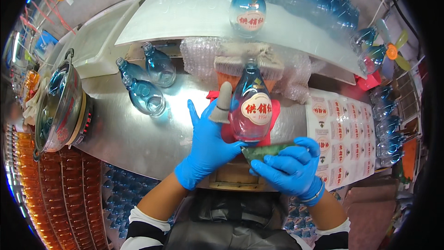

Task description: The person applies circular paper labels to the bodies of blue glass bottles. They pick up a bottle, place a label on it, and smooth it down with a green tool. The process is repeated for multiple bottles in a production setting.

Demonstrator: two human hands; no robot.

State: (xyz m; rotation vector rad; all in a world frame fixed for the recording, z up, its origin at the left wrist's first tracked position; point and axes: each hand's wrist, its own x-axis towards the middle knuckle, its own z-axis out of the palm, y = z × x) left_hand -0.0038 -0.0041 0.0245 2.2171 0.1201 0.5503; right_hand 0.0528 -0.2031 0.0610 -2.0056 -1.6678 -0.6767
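A rounded glass bottle [252, 90], deep blue at the neck and pinkish below, rests in front of me on a red pad. A cream label with red lettering sits on its belly. My left hand [208, 132], in a blue glove with a grey finger cot on one finger, is beside the bottle's lower left side. Its fingers are spread, and the thumb reaches the bottle's base. Pinched in my gloved right hand [291, 169] is a green translucent scraper [266, 150], just below the base. Whether the scraper touches the bottle, I cannot tell.
A sheet of labels [342, 134] lies at the right. Several blue bottles [143, 97] lie left on the metal table [111, 125]. Behind are a brush [249, 67], bubble wrap [201, 55] and a white board [185, 18] bearing bottles. A glass-lidded pot [58, 106] stands far left.
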